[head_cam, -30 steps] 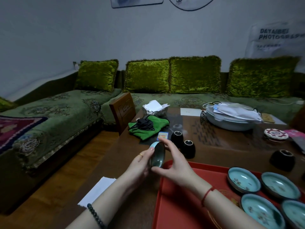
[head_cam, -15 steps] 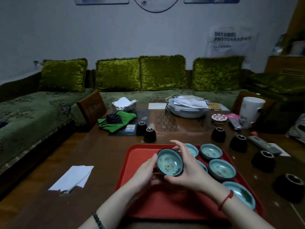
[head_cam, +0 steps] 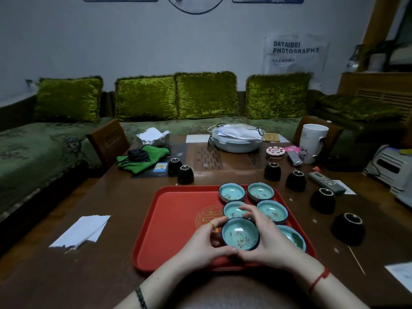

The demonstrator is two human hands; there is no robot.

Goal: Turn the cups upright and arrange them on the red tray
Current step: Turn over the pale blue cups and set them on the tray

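Over the red tray (head_cam: 178,221), left hand (head_cam: 201,244) and right hand (head_cam: 268,239) curl fingers round an upright teacup (head_cam: 240,234), half hiding the 3 o'clock cup (head_cam: 294,239).

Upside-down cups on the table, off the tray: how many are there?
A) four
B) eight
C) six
C: six dark cups stand rim-down on the table, two beyond the far edge of the tray and four to its right.
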